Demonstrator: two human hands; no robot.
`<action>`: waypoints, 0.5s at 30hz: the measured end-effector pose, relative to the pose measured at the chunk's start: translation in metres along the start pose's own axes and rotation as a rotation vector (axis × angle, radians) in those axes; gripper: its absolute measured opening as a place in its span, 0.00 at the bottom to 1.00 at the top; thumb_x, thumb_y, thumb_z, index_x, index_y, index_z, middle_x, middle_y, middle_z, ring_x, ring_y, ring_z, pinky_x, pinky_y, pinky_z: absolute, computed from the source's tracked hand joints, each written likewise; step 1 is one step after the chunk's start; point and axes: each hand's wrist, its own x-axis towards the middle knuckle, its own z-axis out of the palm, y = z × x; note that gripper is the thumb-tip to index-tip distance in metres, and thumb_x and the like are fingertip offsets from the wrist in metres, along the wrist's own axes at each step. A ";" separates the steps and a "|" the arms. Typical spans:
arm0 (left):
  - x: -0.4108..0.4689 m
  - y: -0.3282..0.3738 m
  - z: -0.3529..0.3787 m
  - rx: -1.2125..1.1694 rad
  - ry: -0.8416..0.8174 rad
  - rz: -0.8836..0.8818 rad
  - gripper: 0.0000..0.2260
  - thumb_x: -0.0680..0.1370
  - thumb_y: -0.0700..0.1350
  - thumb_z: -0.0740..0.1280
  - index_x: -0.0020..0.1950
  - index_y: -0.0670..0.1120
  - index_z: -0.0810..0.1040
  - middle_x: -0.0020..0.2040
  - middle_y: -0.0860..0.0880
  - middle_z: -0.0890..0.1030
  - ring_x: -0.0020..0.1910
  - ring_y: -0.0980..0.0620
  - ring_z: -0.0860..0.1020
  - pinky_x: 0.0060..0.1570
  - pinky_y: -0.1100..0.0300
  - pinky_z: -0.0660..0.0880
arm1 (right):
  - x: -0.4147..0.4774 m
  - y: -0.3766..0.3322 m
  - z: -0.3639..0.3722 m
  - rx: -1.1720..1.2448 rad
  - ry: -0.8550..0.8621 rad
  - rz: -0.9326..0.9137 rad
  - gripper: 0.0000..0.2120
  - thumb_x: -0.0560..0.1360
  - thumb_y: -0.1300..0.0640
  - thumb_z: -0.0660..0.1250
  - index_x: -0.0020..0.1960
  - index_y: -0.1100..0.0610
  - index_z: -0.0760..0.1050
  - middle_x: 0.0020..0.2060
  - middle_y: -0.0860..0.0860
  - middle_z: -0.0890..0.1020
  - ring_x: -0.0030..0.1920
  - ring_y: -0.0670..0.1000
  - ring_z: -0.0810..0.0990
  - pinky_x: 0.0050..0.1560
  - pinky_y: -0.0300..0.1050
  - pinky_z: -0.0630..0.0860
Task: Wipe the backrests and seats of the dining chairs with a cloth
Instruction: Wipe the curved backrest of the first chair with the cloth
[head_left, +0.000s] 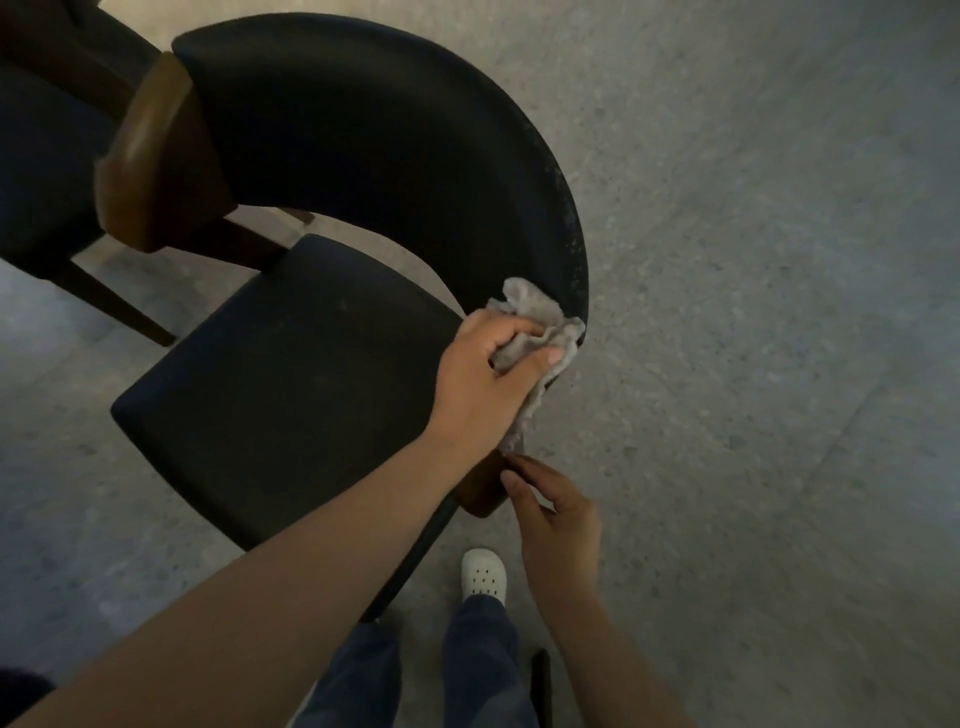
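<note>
I am watching the left hand (483, 374) working at the near end of the backrest (363, 156). Its fingers are curling round a bunched grey cloth (540, 317), thumb clamping it from below, and the wad is pressing on the backrest's edge just beyond the fingertips. A loose tail of cloth is hanging down under the palm toward the wooden arm end (483, 491).

The right hand (556, 519) is holding nothing. Its fingers are loosely bent and a little apart, with the tips touching that wooden end just below the cloth's tail. I read it as steadying the chair, not gripping it.

I judge that the backrest step is in hand and only this end is being worked. Pale specks are showing along the rim just past the cloth, so that edge is not yet clean. The seat (291, 374) is lying to the palm side of the left hand, beside the wrist, and the cloth is not touching it.

The next move, as I see it, is calling for the wad to be kept flat and pressed while sliding along the curve away from the fingertips toward the far arm (150, 156). Then it should be dropping to the seat. A second chair (41, 156) is standing beyond that far arm.
</note>
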 end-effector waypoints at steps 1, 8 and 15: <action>0.002 0.000 0.002 -0.013 0.000 -0.010 0.05 0.75 0.48 0.72 0.48 0.49 0.80 0.48 0.50 0.78 0.47 0.57 0.76 0.48 0.66 0.74 | 0.000 0.000 0.000 -0.005 -0.004 0.006 0.10 0.75 0.56 0.70 0.52 0.42 0.79 0.49 0.36 0.81 0.51 0.35 0.79 0.51 0.27 0.75; 0.014 -0.028 -0.011 -0.105 -0.090 -0.325 0.05 0.75 0.50 0.71 0.47 0.50 0.81 0.40 0.56 0.81 0.39 0.63 0.79 0.37 0.69 0.75 | 0.001 0.000 -0.003 -0.022 -0.021 -0.004 0.09 0.75 0.56 0.70 0.52 0.44 0.80 0.46 0.32 0.81 0.51 0.34 0.79 0.50 0.28 0.75; 0.001 -0.038 -0.028 -0.086 0.043 -0.256 0.01 0.75 0.49 0.70 0.44 0.55 0.79 0.41 0.56 0.81 0.38 0.61 0.80 0.36 0.70 0.76 | 0.016 -0.026 -0.005 0.046 0.143 -0.080 0.10 0.79 0.51 0.63 0.58 0.45 0.77 0.48 0.33 0.81 0.51 0.35 0.79 0.47 0.27 0.74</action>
